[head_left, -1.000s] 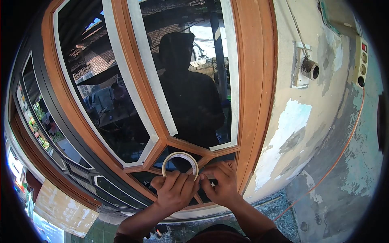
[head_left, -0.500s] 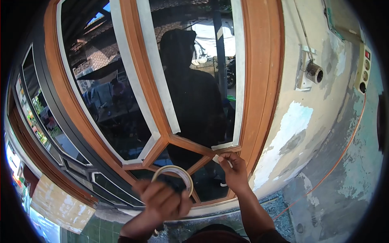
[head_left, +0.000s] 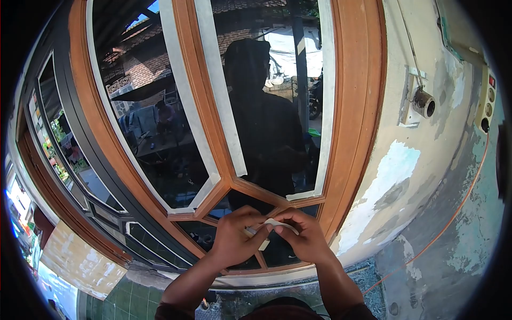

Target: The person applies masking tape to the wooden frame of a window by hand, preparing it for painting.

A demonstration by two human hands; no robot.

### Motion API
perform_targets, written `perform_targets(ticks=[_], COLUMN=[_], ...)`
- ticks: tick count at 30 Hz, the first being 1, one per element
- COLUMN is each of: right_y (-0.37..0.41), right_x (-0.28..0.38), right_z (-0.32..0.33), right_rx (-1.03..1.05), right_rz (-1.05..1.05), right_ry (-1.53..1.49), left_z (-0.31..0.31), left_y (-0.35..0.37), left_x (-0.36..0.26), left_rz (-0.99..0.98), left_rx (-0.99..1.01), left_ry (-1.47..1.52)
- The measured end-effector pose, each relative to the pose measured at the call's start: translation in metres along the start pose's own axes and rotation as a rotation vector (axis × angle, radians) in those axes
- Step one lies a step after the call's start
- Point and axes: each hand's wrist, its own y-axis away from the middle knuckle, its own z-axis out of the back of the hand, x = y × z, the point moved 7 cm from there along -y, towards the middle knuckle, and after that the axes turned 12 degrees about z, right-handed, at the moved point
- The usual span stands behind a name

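Observation:
My left hand (head_left: 237,238) is closed in front of the lower part of the window. A roll of masking tape (head_left: 264,245) hangs from its fingers, mostly hidden behind them. My right hand (head_left: 305,234) pinches a short pale strip of masking tape (head_left: 276,222), with its fingertips meeting those of my left hand. Behind both hands are the orange-brown wooden window frame (head_left: 354,106) and its dark glass (head_left: 266,122). White masking tape (head_left: 220,90) borders the tall upper panes, while the small lower panes are partly covered by my hands.
At right, a cut pipe (head_left: 424,102) sticks out of the patched wall (head_left: 392,170). A power strip (head_left: 487,98) hangs farther right, its orange cable (head_left: 453,216) running down to the floor. A dark-framed window (head_left: 80,144) stands at left, above a worn board (head_left: 82,258).
My left hand has risen and moved right with the tape roll, meeting my right hand. My right hand has shifted slightly down. The view has swung a little left.

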Motion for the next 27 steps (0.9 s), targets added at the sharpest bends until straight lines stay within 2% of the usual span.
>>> perform_targets(ticks=[2,6,9,12,15,18,21,27], right_y=[-0.003,-0.01,-0.01,-0.012,-0.02,-0.029,-0.033,-0.026], right_x=[-0.003,0.004,-0.012,-0.019,-0.019,-0.019,-0.03,-0.049], right_z=[-0.002,-0.002,0.011,0.023,0.03,0.048,0.059,0.06], right_rx=[0.005,-0.052,-0.236,-0.188,-0.171,-0.324,-0.404,-0.454], right_rz=[0.013,0.06,-0.043,-0.032,0.014,-0.033,-0.019,0.119], right_ry=[-0.004,0.06,-0.012,0.06,0.04,0.116,-0.018,0.026], left_z=[0.002,0.012,0.029,0.044,0.054,0.061,0.064,0.055], left_y=[0.0,-0.003,-0.01,-0.017,-0.03,-0.037,-0.04,-0.037], left_x=[0.002,-0.005,-0.007,-0.016,-0.026,-0.032,-0.035,-0.032], left_rz=[0.034,-0.036,-0.066,-0.023,-0.06,-0.06,-0.052,-0.06], left_rx=[-0.011,-0.126,-0.218,-0.261,-0.316,-0.429,-0.522,-0.612], left_ry=[0.054,0.035,0.03,0.11,-0.008,-0.144,-0.281,-0.531])
